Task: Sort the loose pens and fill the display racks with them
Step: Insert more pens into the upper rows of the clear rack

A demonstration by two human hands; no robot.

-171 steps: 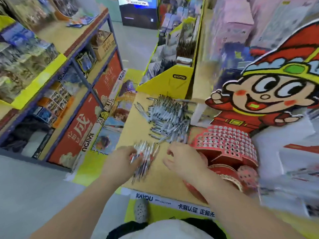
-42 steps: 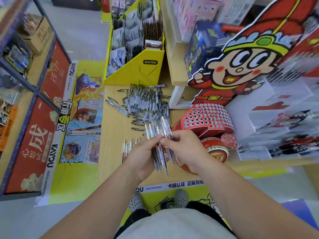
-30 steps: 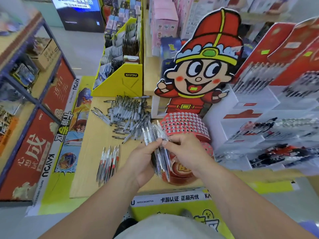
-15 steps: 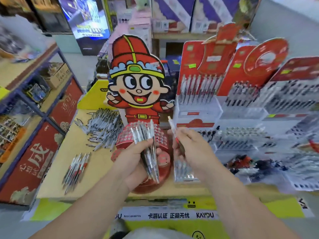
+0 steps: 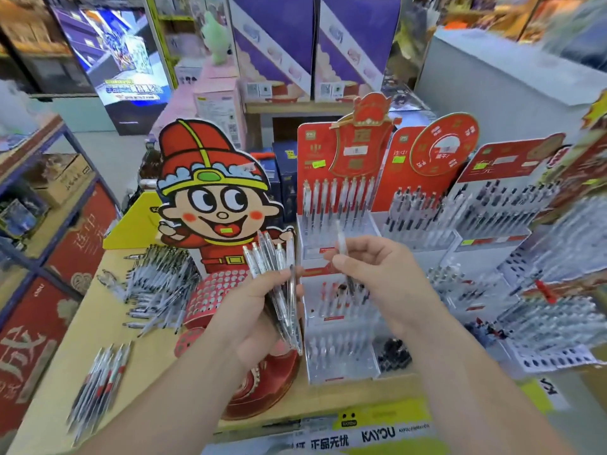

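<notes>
I am watching the left hand (image 5: 259,310) gripping a fanned bundle (image 5: 276,257) of clear pens, fingers curled round it and tips pointing up, in front of the red holder (image 5: 216,290) with its punched holes. The right hand (image 5: 377,274) is pinching one pen (image 5: 341,238) between thumb and fingers, holding it upright over the clear rack (image 5: 338,362). A line of pens is standing in that rack's top tier against the red card, and a few red-marked ones are sitting in the middle tier; the bottom tier is too blurred for me to read. The side racks (image 5: 492,205) are holding rows of dark pens. A loose pile (image 5: 157,284) and a small row (image 5: 101,376) are lying on the table (image 5: 98,323).
</notes>
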